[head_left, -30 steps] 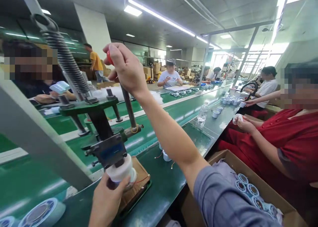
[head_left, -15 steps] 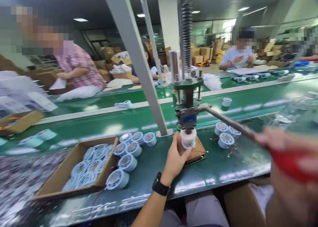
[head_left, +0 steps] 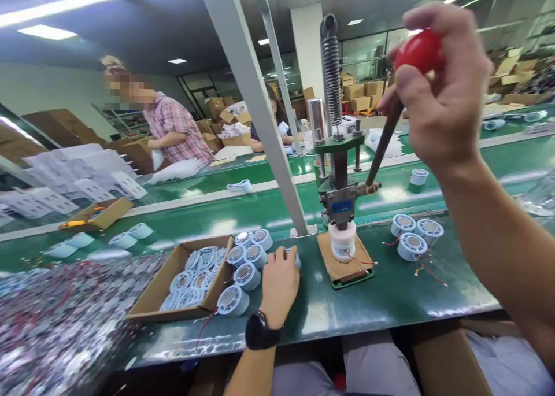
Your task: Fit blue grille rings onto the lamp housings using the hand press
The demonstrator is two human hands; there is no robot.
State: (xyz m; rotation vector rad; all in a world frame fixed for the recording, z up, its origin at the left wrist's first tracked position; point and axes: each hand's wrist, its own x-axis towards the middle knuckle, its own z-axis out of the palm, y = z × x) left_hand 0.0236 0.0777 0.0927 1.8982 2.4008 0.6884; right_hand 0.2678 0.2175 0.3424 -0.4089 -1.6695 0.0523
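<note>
My right hand (head_left: 442, 89) is closed around the red ball knob (head_left: 420, 50) of the press lever (head_left: 385, 139), held high on the right. The lever belongs to a hand press (head_left: 341, 202) with a tall spring. Under its white pressing head (head_left: 342, 232) stands a light-blue round fan motor (head_left: 346, 252) with red wires, on a brown board (head_left: 362, 256). My left hand (head_left: 281, 274), a black watch at its wrist, curls its fingers over another light-blue fan motor (head_left: 297, 258), mostly hidden. Several more fan motors (head_left: 247, 276) stand just left of that hand.
A cardboard box (head_left: 150, 315) of light-blue rings sits at left, beside a blurred heap of wired parts (head_left: 87, 309). Three fan motors (head_left: 411, 245) stand right of the press. A grey post (head_left: 260, 107) rises behind the table. People work across the green conveyor (head_left: 195, 196).
The lever has swung up, with my right hand on its knob. My left hand has left the fan motor under the press and moved left to another one. The view has shifted.
</note>
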